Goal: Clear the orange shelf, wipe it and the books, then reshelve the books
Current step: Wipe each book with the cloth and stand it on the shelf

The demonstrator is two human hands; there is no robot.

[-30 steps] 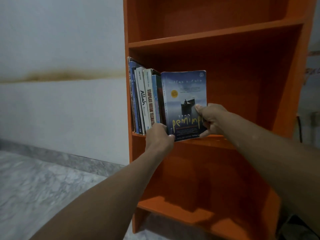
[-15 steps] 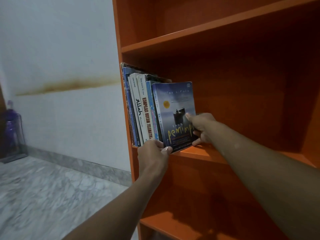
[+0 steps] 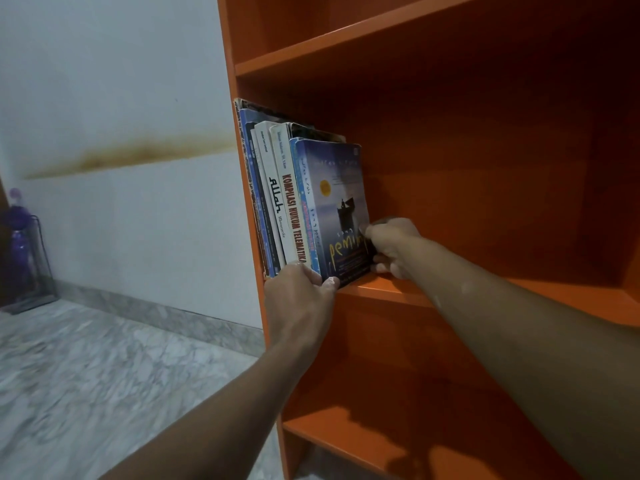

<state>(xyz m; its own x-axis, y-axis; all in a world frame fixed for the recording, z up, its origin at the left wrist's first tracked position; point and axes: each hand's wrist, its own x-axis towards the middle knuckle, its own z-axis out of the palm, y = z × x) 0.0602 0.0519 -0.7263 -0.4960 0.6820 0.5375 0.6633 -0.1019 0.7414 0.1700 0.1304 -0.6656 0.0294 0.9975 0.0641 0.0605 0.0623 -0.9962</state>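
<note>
Several books (image 3: 277,199) stand upright at the left end of the middle board of the orange shelf (image 3: 485,296), pressed against its left wall. The rightmost one is a dark blue paperback (image 3: 341,202) with a boat and yellow lettering on its cover, leaning slightly left against the row. My right hand (image 3: 391,245) presses on that cover's right edge, thumb on the front. My left hand (image 3: 299,289) is at the board's front edge, fingers curled against the bottoms of the books.
A white wall with a brown stain runs left of the shelf, above a grey marble floor (image 3: 104,375). A purple bottle in a dark wire stand (image 3: 20,244) sits at the far left. Other shelf boards lie above and below.
The blue paperback has turned from facing me to stand closer against the row. Both hands stay on the books. The view has shifted right and nearer.
</note>
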